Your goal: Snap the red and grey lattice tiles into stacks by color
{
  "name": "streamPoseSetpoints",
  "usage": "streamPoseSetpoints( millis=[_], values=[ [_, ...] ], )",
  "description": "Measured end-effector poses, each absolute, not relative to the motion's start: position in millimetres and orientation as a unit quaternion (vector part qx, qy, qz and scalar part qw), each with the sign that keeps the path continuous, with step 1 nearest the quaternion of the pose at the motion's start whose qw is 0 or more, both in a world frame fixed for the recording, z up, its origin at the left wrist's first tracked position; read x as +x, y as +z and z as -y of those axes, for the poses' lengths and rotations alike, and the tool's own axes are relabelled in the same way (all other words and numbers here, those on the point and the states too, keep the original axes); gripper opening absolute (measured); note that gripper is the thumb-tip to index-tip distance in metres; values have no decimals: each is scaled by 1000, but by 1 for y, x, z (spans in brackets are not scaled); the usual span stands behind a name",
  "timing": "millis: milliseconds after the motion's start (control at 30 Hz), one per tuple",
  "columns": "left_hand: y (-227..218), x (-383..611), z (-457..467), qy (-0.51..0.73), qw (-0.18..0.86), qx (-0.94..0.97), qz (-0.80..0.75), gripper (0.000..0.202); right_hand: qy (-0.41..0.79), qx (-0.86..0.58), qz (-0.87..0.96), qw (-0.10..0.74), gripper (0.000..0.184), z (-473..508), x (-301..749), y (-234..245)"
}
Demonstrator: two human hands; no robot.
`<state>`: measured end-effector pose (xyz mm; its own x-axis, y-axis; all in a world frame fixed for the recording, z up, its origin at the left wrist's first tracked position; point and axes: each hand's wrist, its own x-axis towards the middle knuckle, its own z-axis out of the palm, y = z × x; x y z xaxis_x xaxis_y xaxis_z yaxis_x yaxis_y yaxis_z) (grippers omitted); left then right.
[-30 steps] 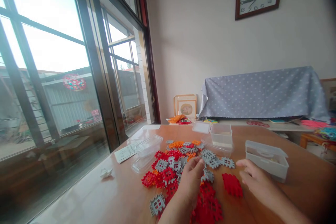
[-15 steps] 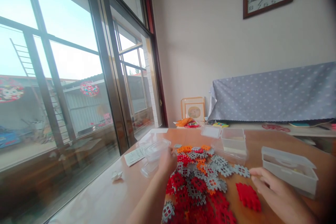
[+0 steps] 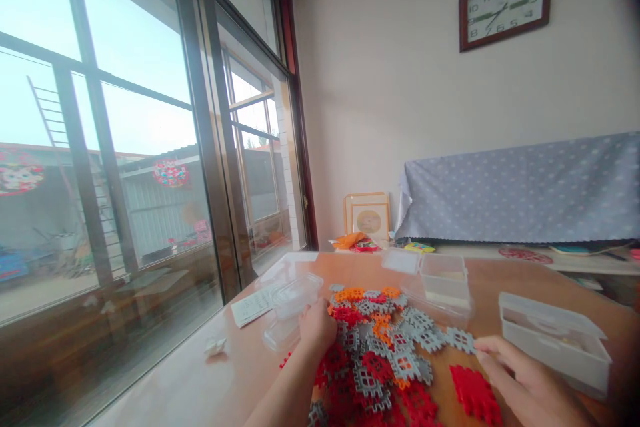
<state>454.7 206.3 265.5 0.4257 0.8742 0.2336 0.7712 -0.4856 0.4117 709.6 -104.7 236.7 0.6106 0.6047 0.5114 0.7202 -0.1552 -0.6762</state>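
Observation:
A heap of flat red, grey and orange interlocking tiles covers the middle of the wooden table. My left hand rests at the heap's left edge, fingers curled down onto the tiles beside a clear plastic box; what it grips is hidden. My right hand lies flat on the table at the right, fingers stretched toward a grey tile. An assembled red tile block lies just left of that hand.
A clear open box with its lid stands behind the heap. A lidded white box sits at the right. A paper slip and a crumpled scrap lie at the left, near the window. A covered bench stands behind.
My left hand has moved from the middle of the heap to its left edge, near the clear box. The view has swung left and up. My right hand has stayed on the table.

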Motion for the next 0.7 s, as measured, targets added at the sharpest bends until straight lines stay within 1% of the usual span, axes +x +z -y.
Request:
streamPoseSetpoints(
  millis=[100, 300, 433, 500, 567, 700],
  values=[
    [271, 457, -202, 234, 119, 847, -462, 35, -7, -753, 468, 464, 34, 107, 708, 241],
    [295, 464, -180, 321, 116, 859, -380, 30, 13, -754, 457, 472, 31, 108, 697, 253],
    [309, 468, -161, 378, 126, 854, -336, 23, 34, -751, 440, 491, 33, 108, 692, 256],
    [312, 471, -148, 411, 150, 843, -312, 18, 52, -744, 429, 509, 36, 107, 688, 258],
    [313, 475, -131, 457, 209, 821, -272, 14, 88, -735, 411, 532, 40, 105, 684, 261],
    [312, 488, -85, 497, 316, 789, -174, 13, 220, -682, 371, 590, 52, 101, 669, 270]
  ],
)
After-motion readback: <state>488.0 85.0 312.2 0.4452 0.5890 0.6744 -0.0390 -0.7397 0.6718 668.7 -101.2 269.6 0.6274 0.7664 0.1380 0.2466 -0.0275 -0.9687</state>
